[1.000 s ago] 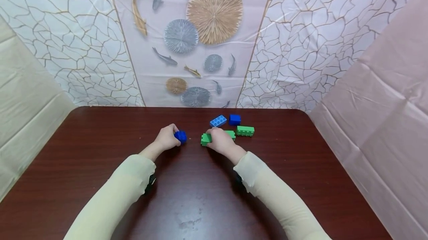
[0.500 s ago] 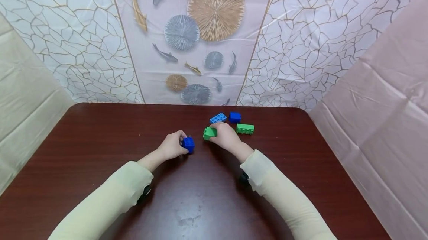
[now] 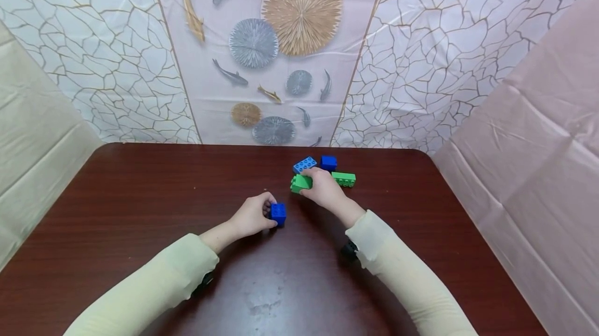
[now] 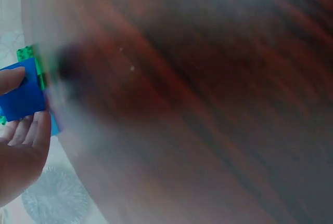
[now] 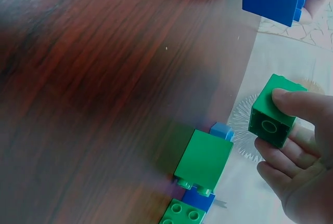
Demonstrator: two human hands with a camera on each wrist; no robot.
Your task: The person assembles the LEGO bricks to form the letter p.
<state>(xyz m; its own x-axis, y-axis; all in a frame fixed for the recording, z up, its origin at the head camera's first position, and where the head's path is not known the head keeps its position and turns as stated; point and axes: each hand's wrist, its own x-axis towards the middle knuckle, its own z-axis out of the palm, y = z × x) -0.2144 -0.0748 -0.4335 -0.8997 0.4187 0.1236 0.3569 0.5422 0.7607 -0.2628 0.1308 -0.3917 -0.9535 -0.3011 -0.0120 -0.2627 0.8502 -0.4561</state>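
My left hand (image 3: 252,215) pinches a dark blue building block (image 3: 278,214) over the middle of the table, its studs facing up in the head view. In the left wrist view the thumb lies on one face of that block (image 4: 23,96) and the fingers on the opposite side. Further back and to the right, my right hand (image 3: 324,190) grips a green block (image 3: 301,183) between thumb and fingers. The right wrist view shows the hollow underside of this green block (image 5: 270,122). Another green block (image 5: 205,156) stands on the table, hidden behind the right hand in the head view.
Near the table's back edge lie a light blue studded block (image 3: 305,165) and a dark blue block (image 3: 328,163). A longer green block (image 3: 345,179) rests just in front of them. Patterned cloth (image 3: 271,81) hangs behind the dark wooden table (image 3: 140,185).
My left hand has carried the dark blue block right and toward the front of the table. The right hand, gripping the green block, has shifted slightly right and back.
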